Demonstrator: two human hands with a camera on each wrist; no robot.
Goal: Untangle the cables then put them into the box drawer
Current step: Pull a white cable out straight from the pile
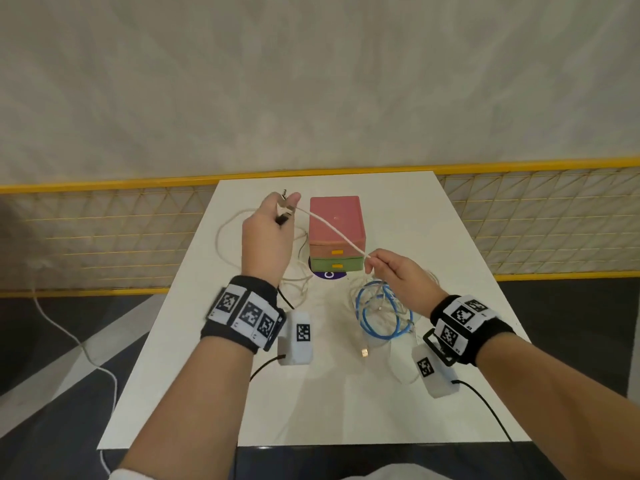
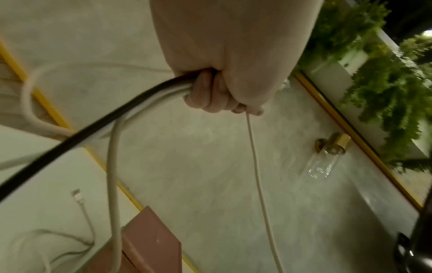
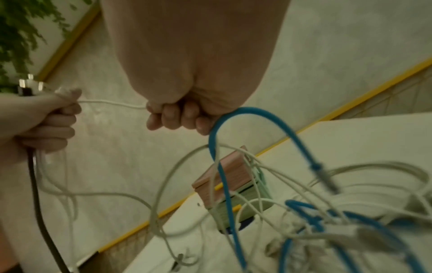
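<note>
My left hand [image 1: 273, 220] is raised left of the box drawer [image 1: 336, 233], a pink-topped unit with a pink and a green drawer, both closed. It grips a bundle of cable ends [image 2: 145, 96], a black cable and white ones, with plugs sticking out past the thumb. A thin white cable [image 1: 332, 230] runs taut from this hand across the box to my right hand [image 1: 391, 268], which pinches it [image 3: 112, 102]. Below the right hand a tangle of blue cable [image 1: 377, 313] and white cables lies on the white table [image 1: 346, 403]. The blue cable [image 3: 233, 118] loops up against my right fingers.
White cable loops [image 1: 225, 237] hang off the table's left side. A loose plug [image 1: 364, 352] lies near the table's middle. A purple round sticker [image 1: 329, 274] sits under the box. A yellow mesh fence [image 1: 104, 223] runs behind the table. Black wrist-camera leads trail from both wrists.
</note>
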